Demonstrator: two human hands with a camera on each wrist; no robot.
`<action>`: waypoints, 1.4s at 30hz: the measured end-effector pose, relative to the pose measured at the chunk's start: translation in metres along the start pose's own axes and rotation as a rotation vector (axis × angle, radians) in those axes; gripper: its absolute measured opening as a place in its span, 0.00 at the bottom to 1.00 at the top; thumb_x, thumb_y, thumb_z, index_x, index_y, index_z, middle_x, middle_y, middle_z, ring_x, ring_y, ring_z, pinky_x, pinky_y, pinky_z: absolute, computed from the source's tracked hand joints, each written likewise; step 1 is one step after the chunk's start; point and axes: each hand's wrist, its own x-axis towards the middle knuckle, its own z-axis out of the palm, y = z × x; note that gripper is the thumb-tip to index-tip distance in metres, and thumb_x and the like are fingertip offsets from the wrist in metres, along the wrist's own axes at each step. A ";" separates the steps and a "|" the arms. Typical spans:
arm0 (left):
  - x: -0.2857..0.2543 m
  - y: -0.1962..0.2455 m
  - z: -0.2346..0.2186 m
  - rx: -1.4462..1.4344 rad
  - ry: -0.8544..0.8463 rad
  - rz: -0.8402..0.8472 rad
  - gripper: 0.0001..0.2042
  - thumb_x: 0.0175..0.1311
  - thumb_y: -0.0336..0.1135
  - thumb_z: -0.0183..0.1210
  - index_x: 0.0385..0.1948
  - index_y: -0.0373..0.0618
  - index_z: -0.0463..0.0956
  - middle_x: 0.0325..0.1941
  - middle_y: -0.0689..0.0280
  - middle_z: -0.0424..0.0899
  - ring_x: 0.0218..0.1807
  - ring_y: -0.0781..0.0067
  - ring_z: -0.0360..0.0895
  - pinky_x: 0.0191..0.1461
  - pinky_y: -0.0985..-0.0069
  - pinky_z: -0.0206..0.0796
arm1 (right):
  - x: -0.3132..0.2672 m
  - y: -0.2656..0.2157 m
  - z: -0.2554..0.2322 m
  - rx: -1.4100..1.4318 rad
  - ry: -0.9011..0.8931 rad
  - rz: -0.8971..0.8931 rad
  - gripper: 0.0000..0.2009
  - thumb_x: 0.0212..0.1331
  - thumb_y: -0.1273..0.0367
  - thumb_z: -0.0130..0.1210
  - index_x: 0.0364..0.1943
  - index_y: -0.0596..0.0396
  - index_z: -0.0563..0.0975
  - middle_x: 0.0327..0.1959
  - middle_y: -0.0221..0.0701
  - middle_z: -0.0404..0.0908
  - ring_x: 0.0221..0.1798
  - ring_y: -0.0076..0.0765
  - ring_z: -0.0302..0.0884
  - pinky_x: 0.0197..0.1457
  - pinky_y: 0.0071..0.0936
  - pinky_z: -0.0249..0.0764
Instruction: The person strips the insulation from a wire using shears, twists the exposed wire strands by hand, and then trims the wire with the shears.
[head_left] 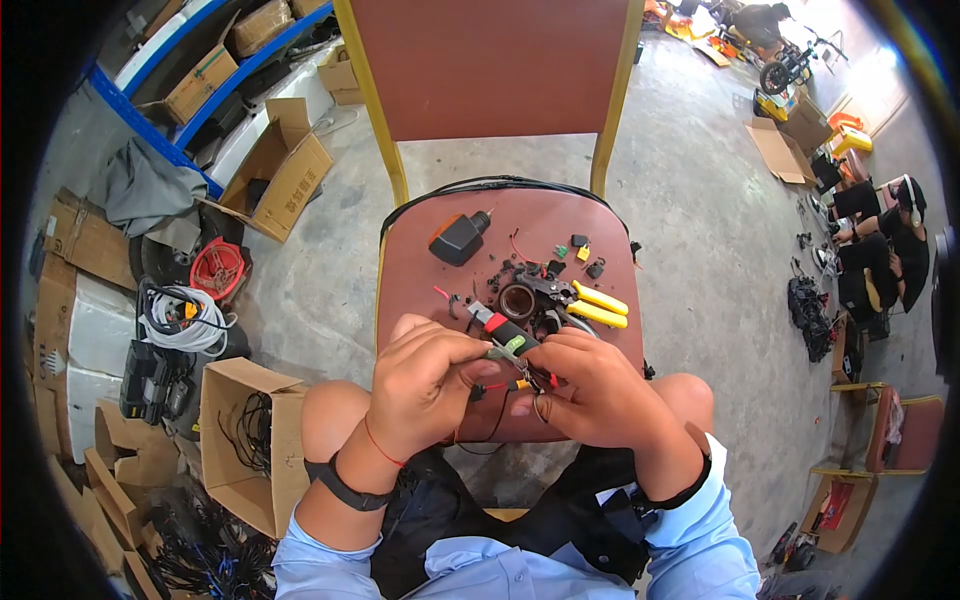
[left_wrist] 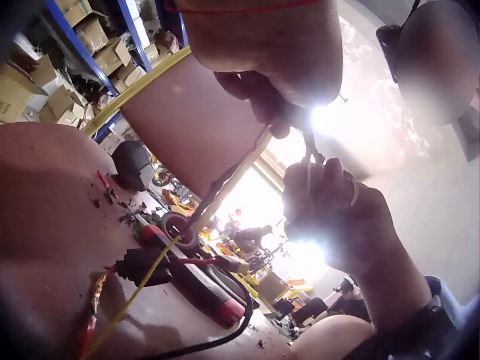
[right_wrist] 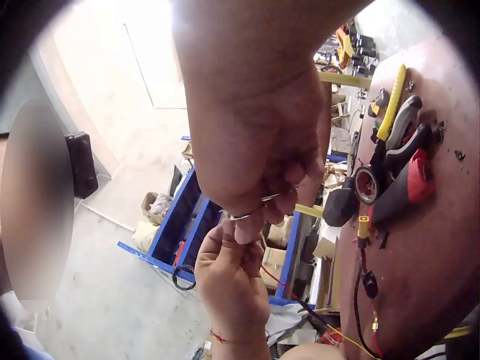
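Note:
My left hand (head_left: 430, 378) pinches a thin wire (right_wrist: 296, 300) between thumb and fingertips; it trails down toward the chair seat. My right hand (head_left: 610, 385), facing it, grips a small metal tool (right_wrist: 262, 199) with a looped handle, resembling scissors. Both sets of fingertips meet close together over the front of the seat (head_left: 410, 290), and the wire's held end is hidden among them. Below them lie a red-and-black-handled tool (right_wrist: 405, 191), a yellow connector (right_wrist: 364, 229) on a black lead, and a roll of tape (head_left: 516, 301).
Yellow-handled pliers (head_left: 598, 305), a black-and-orange box-shaped part (head_left: 460, 238) and scattered small scraps lie on the seat. A black cable (head_left: 500, 183) runs along its back edge. Open cardboard boxes (head_left: 250, 440) stand on the floor at left. Another person (head_left: 900, 240) sits at far right.

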 end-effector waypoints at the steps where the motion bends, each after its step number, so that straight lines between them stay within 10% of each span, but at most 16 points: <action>1: 0.000 0.000 0.000 -0.010 0.002 -0.005 0.14 0.45 0.22 0.75 0.34 0.45 0.82 0.30 0.63 0.86 0.32 0.60 0.82 0.44 0.68 0.68 | 0.000 -0.001 -0.001 -0.001 -0.006 0.004 0.16 0.52 0.67 0.71 0.42 0.60 0.81 0.31 0.39 0.78 0.39 0.51 0.78 0.41 0.42 0.73; 42: 0.006 0.005 -0.005 0.098 -0.074 0.150 0.14 0.43 0.18 0.66 0.35 0.43 0.80 0.28 0.63 0.83 0.30 0.60 0.78 0.43 0.66 0.63 | 0.001 -0.004 -0.005 0.011 -0.043 -0.022 0.16 0.47 0.71 0.69 0.42 0.60 0.82 0.33 0.38 0.80 0.42 0.50 0.78 0.47 0.42 0.75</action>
